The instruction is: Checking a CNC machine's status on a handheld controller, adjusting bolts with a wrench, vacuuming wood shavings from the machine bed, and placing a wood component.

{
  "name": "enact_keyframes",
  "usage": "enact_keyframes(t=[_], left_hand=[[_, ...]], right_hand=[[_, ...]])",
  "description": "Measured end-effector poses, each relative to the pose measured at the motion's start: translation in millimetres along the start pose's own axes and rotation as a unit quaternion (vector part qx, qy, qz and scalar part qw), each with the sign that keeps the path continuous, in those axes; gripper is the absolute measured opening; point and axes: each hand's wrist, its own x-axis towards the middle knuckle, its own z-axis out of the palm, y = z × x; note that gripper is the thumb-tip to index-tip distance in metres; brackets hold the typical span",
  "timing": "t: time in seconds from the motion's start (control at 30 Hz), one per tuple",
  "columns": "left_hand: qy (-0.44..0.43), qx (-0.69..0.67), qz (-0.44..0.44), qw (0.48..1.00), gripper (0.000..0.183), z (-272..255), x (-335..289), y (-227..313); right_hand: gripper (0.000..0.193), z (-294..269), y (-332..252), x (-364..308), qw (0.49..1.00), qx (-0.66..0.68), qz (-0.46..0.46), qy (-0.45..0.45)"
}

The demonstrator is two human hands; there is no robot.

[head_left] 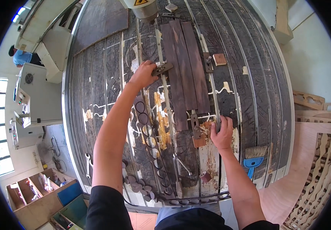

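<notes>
Three dark brown wooden planks (189,65) lie side by side, lengthwise, on the slotted machine bed. At their left edge my left hand (144,74) grips a dark metal clamp plate (163,69), whose end reaches to the nearest plank. My right hand (223,133) is closed beside a metal rail, right of the planks' near end; a narrow dark piece shows at its fingertips, too hidden to name. Left of that hand, another clamp plate (195,125) sits at the planks' near end above a small wood block (199,142). A bolted clamp (208,62) stands at their right edge.
A machine spindle head (146,11) hangs over the far end. Nearer me lie a wrench (89,165), a metal rod tool (182,165), several dark wooden discs (136,186) and a blue brush (253,162). A wood block (219,59) rests right of the planks. One person (23,56) is at far left.
</notes>
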Motion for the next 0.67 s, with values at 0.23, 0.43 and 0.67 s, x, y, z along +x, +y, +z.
enact_keyframes(t=[0.23,0.43,0.67], left_hand=[[0.079,-0.086,-0.008,0.993,0.039,7.3,-7.2,-3.8],[0.010,-0.107,-0.080,0.991,0.043,1.2,2.6,-1.2],[-0.071,-0.023,-0.011,0.997,0.044,-11.4,17.0,-4.4]], right_hand=[[0.040,1.6,0.3,0.0,1.000,-0.002,-0.016,0.009],[0.040,2.7,2.1,-0.9,1.000,-0.009,-0.016,0.008],[0.040,1.7,1.0,-0.9,1.000,-0.011,-0.007,-0.003]])
